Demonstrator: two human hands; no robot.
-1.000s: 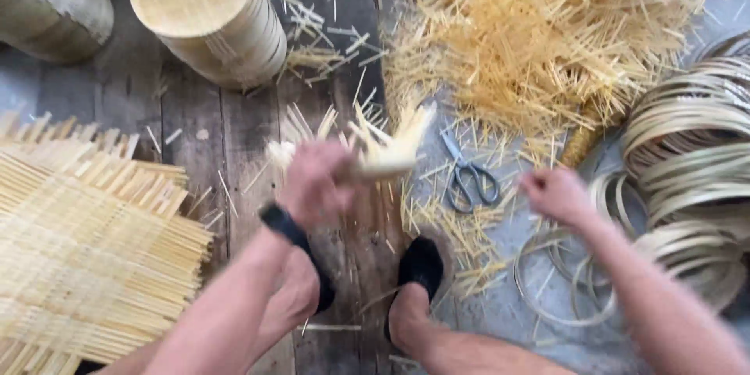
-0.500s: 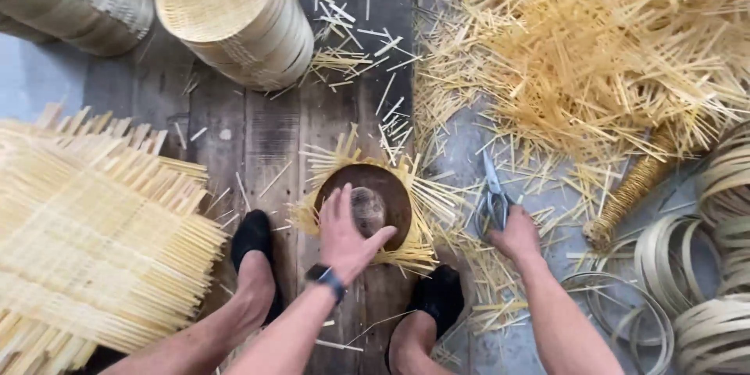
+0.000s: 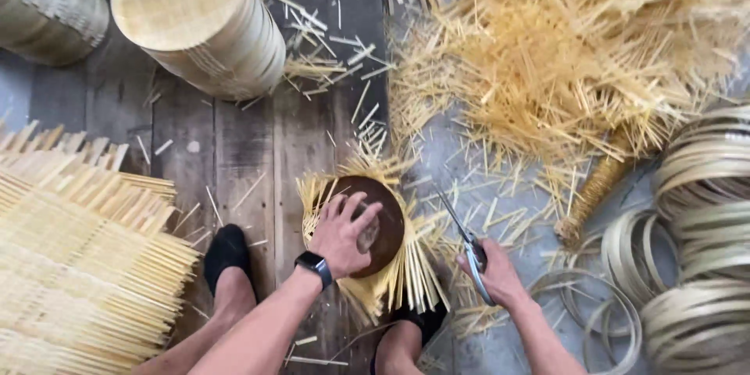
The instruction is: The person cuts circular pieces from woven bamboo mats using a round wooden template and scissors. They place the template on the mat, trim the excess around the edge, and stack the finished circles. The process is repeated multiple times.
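Pressing the round brown block (image 3: 367,223) onto a woven mat (image 3: 406,273) at lower middle, the left hand (image 3: 344,234) lies open-fingered; the right hand (image 3: 492,273) grips scissors (image 3: 467,246), ready to trim around the edge.

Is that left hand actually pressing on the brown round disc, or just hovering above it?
Touching. The head view shows the left hand spread flat on the brown disc, fingers lying on its surface with no gap, pinning it over the woven bamboo piece.

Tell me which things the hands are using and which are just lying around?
In use:
left hand pressing the brown round disc
woven bamboo mat under the disc
right hand holding the scissors

Lying about:
stacked round trays
big woven sheet
heap of bamboo offcuts
coiled bamboo hoops
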